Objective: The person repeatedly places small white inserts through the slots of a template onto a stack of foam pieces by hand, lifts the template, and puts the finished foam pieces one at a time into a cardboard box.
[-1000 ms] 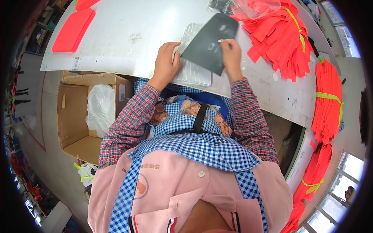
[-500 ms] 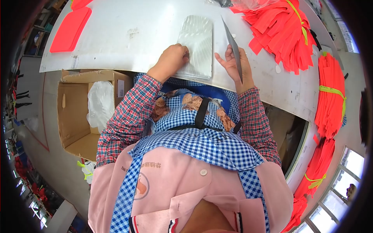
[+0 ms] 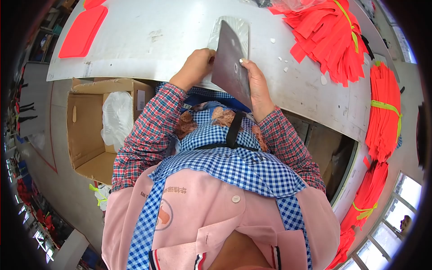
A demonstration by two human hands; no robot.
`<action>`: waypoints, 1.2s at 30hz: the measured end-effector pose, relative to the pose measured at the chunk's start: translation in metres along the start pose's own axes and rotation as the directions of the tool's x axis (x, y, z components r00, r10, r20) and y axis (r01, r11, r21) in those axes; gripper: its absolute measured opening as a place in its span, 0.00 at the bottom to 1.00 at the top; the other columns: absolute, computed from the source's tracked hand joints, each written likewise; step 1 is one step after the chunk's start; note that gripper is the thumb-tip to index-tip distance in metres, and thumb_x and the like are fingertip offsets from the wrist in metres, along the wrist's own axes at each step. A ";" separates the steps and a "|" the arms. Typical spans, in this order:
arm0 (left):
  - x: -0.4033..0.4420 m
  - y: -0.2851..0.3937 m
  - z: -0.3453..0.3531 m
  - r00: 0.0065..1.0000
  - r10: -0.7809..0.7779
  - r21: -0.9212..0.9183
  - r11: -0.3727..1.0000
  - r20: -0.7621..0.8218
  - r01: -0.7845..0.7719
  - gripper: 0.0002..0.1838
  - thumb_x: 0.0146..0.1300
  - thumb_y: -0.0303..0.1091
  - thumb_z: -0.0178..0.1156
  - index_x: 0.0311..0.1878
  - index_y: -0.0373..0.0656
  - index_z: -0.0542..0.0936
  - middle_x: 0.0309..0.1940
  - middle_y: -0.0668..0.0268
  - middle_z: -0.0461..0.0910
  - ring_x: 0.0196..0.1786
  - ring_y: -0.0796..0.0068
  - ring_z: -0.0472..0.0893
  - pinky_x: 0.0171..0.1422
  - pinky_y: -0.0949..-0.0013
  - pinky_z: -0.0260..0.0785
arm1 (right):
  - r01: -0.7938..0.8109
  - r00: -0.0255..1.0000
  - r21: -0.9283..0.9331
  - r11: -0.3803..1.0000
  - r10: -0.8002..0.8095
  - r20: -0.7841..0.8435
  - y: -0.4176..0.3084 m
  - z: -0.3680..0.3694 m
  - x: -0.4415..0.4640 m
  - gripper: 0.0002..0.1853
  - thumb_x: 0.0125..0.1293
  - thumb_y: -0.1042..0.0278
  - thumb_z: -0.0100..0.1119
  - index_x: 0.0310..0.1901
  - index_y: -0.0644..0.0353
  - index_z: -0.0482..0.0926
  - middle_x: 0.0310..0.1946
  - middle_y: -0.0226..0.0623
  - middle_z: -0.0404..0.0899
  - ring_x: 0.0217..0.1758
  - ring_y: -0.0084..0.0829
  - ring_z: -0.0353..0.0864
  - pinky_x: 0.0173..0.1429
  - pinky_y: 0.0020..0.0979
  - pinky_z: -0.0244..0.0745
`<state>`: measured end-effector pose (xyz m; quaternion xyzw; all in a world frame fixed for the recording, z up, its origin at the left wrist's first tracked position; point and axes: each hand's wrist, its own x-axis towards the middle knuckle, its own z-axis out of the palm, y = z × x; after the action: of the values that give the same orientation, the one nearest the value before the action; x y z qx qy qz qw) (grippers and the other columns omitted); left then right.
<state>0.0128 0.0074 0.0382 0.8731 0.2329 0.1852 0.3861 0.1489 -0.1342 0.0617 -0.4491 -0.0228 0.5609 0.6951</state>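
A dark grey flat panel (image 3: 231, 67) with a small slot in it stands tilted in my right hand (image 3: 258, 85), the thumb pressed on its right edge. Behind it lies a stack of clear plastic bags (image 3: 240, 28), largely covered by the panel. Closed fingers of my left hand (image 3: 196, 66) rest at the left side of the stack, close to the panel's left edge. Their tips are partly hidden, so what they pinch does not show.
On the white table (image 3: 148, 54) a red-orange stack of flat pieces (image 3: 83, 33) lies left. Bundled red-orange strips (image 3: 328, 40) lie right, with more bundles (image 3: 382, 112) along the right side. An open cardboard box (image 3: 83, 135) holding clear plastic (image 3: 118, 119) stands below the table's left edge.
My right hand has brought the panel left, from beside the bags to in front of them, and turned its face toward me. My left hand has stayed near the stack's left edge.
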 end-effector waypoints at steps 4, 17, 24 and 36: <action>-0.007 0.027 -0.013 0.998 -0.020 0.035 0.999 0.065 0.018 0.12 0.57 0.29 0.64 0.43 0.34 0.83 0.37 0.50 0.81 0.40 0.52 0.81 0.47 0.61 0.75 | 0.072 0.996 0.050 0.996 -0.070 -0.047 0.000 -0.008 0.000 0.09 0.66 0.66 0.57 0.41 0.62 0.78 0.36 0.38 0.82 0.37 0.29 0.83 0.42 0.30 0.82; 0.011 0.012 -0.041 0.997 -0.073 0.482 0.874 0.001 0.064 0.07 0.59 0.34 0.60 0.36 0.45 0.85 0.31 0.54 0.84 0.38 0.51 0.83 0.44 0.54 0.75 | 0.075 0.988 0.024 0.997 -0.071 -0.140 0.009 -0.022 0.003 0.12 0.67 0.64 0.54 0.45 0.65 0.76 0.39 0.41 0.81 0.39 0.32 0.84 0.43 0.32 0.82; 0.009 -0.003 -0.130 0.900 -0.381 -0.119 0.924 -0.211 0.364 0.13 0.63 0.30 0.57 0.46 0.33 0.83 0.30 0.60 0.84 0.32 0.75 0.85 0.34 0.73 0.79 | 0.115 0.980 0.023 0.993 -0.110 -0.167 0.014 -0.023 0.006 0.10 0.66 0.67 0.56 0.42 0.64 0.76 0.37 0.39 0.80 0.37 0.31 0.83 0.42 0.32 0.82; -0.225 -0.057 -0.209 0.154 0.008 0.088 0.850 -0.988 0.520 0.16 0.68 0.34 0.61 0.51 0.30 0.80 0.39 0.63 0.85 0.41 0.76 0.81 0.47 0.70 0.73 | 0.109 0.977 -0.058 0.992 -0.118 -0.178 0.020 -0.034 0.014 0.09 0.65 0.66 0.58 0.40 0.62 0.80 0.35 0.35 0.81 0.37 0.28 0.81 0.42 0.29 0.78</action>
<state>-0.2925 0.0403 0.0946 0.5620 0.6037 0.5652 -0.0155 0.1569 -0.1442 0.0221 -0.5126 0.0014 0.4764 0.7143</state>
